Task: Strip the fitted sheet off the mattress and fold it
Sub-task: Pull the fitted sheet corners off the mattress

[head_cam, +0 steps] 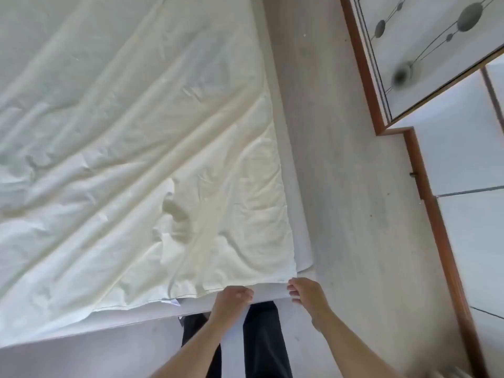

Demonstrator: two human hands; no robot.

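The left grip (234,297) is clenched on the near hem of the fitted sheet (141,148), fingers curled down over the cloth edge. The right grip (305,291) sits just beside it, to its right, with fingers bent around the sheet's corner where the hem meets the side edge; it grasps the fabric there, though the fingertips themselves are partly hidden by the cloth. Between the two grips a short stretch of hem runs taut.

Ahead of both grips and spreading far to the left, the pale cream sheet lies crumpled over the mattress (302,241), long creases running diagonally away from the held corner. A bare white strip of mattress shows just beyond the right grip, along the sheet's right edge, and another strip shows below the hem, to the left of the left grip. A small white tag (174,303) pokes out under the hem, near the left grip.

Below the grips, both forearms reach in from the lower edge of the view, and dark trouser legs (261,336) stand between them, close to the bed's edge.

To the right of the right grip the light grey floor (354,186) runs away from the bed. Further right, well apart from the grips, stands a wardrobe (425,50) with a reddish-brown wooden frame and pale panels bearing grey ovals and thin curved lines.
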